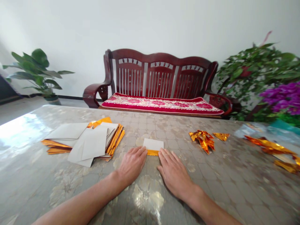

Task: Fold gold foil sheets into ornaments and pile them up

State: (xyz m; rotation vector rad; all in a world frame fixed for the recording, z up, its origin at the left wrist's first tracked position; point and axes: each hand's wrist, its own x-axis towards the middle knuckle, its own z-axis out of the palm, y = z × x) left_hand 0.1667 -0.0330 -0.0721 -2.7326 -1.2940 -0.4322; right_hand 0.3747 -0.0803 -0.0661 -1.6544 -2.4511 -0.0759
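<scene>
The sheet [153, 144] lay on the table [211, 175] between the left hand [133, 162] and the right hand [175, 173]. Left of the sheet lay a paper stack [93, 143]; right of it, folded pieces [203, 139] and, farther out, plastic wrapping [250, 129]. Behind it, past the table, stood a bench [160, 78].

- Light: bright, soft, cool-toned; strongest toward the left.
- Wall [150, 25]: pale, nearly featureless.
- Glare, first: white, burnt-out patch along the left edge of the table [220, 190], just below its far left corner.
- Glare, second: cream-white reflection at bottom centre, on the table's near part.
- Glints: sharp highlights on the folded foil pieces [202, 140], toward the table's right side.
- Shadow: soft, dark, beneath the right hand [174, 173] and wrist.
- Blur: purple flowers [282, 97] and plastic bag [249, 129], smeared, beyond the far right.
- Distortion: wide-angle stretch at both sides; table's far edge bowed.
</scene>
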